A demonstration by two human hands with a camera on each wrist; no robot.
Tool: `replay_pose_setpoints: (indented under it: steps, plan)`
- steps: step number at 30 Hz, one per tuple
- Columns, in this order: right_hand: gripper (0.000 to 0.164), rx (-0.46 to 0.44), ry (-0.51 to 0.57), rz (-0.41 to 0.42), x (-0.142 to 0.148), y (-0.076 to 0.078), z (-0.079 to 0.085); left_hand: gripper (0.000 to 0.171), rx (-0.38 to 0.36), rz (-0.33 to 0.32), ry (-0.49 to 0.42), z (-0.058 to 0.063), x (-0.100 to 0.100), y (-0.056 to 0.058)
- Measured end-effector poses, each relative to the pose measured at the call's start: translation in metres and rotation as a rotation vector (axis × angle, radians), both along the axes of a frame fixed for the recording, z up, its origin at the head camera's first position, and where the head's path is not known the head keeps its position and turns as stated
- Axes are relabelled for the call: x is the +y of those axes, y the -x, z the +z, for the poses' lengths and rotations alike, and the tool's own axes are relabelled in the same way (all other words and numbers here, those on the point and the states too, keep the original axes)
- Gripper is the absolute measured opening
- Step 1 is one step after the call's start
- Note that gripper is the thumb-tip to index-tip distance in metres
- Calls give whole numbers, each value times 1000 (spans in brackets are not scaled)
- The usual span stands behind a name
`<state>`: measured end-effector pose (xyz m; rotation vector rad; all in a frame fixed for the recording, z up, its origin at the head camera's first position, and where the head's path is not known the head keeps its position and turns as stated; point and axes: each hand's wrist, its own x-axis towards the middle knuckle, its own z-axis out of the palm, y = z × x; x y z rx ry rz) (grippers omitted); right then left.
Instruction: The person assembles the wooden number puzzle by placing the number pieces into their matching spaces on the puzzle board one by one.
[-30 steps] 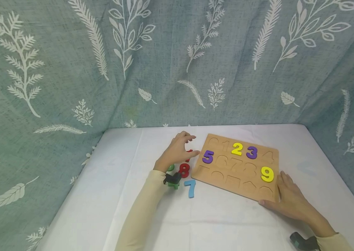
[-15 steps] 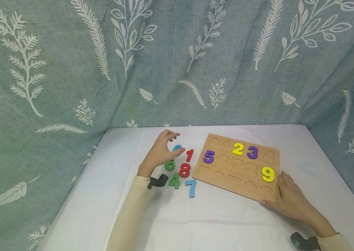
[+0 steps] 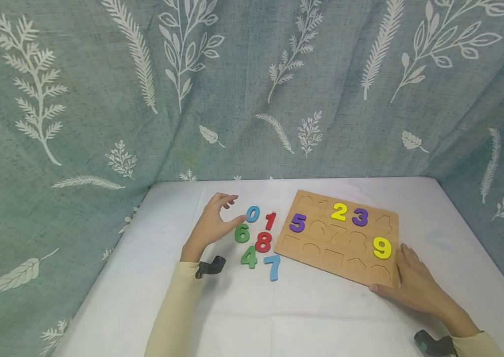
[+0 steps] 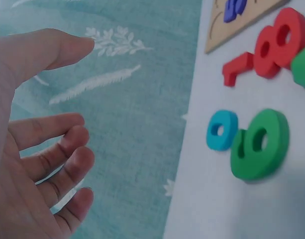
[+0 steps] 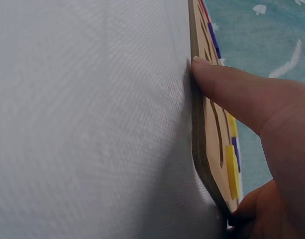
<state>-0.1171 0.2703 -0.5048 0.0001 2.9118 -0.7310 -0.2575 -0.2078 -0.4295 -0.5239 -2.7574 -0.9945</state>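
Note:
My left hand [image 3: 212, 223] is raised, holding nothing, thumb and fingers spread apart, left of the loose number pieces. In the head view its thumb tip overlaps the edge of the blue 0 [image 3: 253, 214]; the left wrist view shows a gap there. Near it lie a green 6 [image 3: 242, 233], red 1 [image 3: 270, 221], red 8 [image 3: 263, 242], green 4 [image 3: 249, 257] and blue 7 [image 3: 273, 267]. My right hand [image 3: 417, 285] rests at the near right corner of the wooden number puzzle board [image 3: 314, 258], thumb along the front edge, fingers along the right edge.
Seated on the board are a purple 5 [image 3: 297, 223], yellow 2 [image 3: 339, 212], purple 3 [image 3: 360, 217] and yellow 9 [image 3: 382, 248], among several bare outlines. A white cloth [image 3: 305, 317] covers the table, and a leaf-patterned curtain [image 3: 234, 89] hangs behind and at both sides.
My left hand has drawn back to the left from beside the board, uncovering the 0, 6 and 4. The right hand stays at the board's corner.

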Motion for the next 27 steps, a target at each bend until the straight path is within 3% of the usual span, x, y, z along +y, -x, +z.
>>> replay_pose_setpoints:
  steps: [16,27]
  plan:
    - [135,0,0,4,0,0,2,70,-116,79,15,-31,-17,-4]
    - [135,7,-11,-4,-1,1,0,72,-180,66,51,-51,-20,-5]
